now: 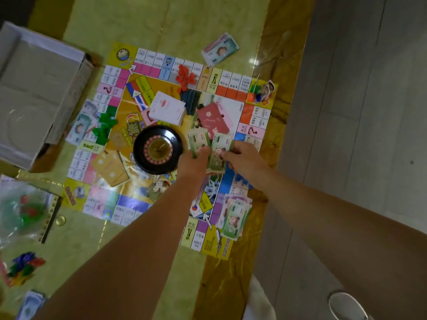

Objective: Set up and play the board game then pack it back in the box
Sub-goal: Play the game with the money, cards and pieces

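Note:
The colourful game board lies flat on the table. A black roulette wheel stands near its middle, with a white card deck and a red card deck behind it. Both hands are over the board just right of the wheel. My left hand grips a wad of green play banknotes. My right hand pinches another green note beside it. More banknotes are piled at the board's near right edge, far right and left.
The open grey game box sits at the left. Red houses and green houses lie on the board, pawns at its far right corner. A plastic bag of pieces and loose coloured pieces lie near left. The table edge runs along the right.

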`<move>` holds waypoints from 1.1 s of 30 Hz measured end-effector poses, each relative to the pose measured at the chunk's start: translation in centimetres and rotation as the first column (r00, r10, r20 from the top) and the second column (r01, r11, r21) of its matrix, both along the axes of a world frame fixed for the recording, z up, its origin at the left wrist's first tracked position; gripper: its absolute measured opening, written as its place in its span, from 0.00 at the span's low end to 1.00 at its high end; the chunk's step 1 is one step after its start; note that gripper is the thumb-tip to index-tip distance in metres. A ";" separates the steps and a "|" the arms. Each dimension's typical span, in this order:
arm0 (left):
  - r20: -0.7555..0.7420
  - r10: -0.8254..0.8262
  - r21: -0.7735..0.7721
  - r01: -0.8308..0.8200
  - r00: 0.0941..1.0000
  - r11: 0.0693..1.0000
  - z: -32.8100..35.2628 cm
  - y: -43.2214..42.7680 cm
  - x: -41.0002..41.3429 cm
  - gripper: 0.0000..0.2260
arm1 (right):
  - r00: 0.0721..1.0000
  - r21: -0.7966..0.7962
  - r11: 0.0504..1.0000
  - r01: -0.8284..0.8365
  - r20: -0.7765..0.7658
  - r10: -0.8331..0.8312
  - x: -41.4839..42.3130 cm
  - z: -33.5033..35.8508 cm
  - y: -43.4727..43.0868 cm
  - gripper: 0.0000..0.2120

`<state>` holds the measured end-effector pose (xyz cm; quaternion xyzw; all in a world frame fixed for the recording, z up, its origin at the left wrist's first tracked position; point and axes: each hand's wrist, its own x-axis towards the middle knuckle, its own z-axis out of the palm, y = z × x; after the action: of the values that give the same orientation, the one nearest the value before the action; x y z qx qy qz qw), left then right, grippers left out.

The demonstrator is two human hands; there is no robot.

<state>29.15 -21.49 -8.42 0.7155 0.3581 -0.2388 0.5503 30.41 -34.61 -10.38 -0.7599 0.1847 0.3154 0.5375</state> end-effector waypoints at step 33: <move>0.123 0.142 -0.053 -0.137 0.982 0.989 -4.4 0.4 18.9 0.08 | 0.861 0.002 0.861 0.508 0.028 -0.508 22.6 -3.9 3.1 0.08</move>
<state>48.09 -21.06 -12.81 0.6900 0.3666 -0.1618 0.6028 53.05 -31.52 -14.33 -0.6903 0.3718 0.1516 0.6019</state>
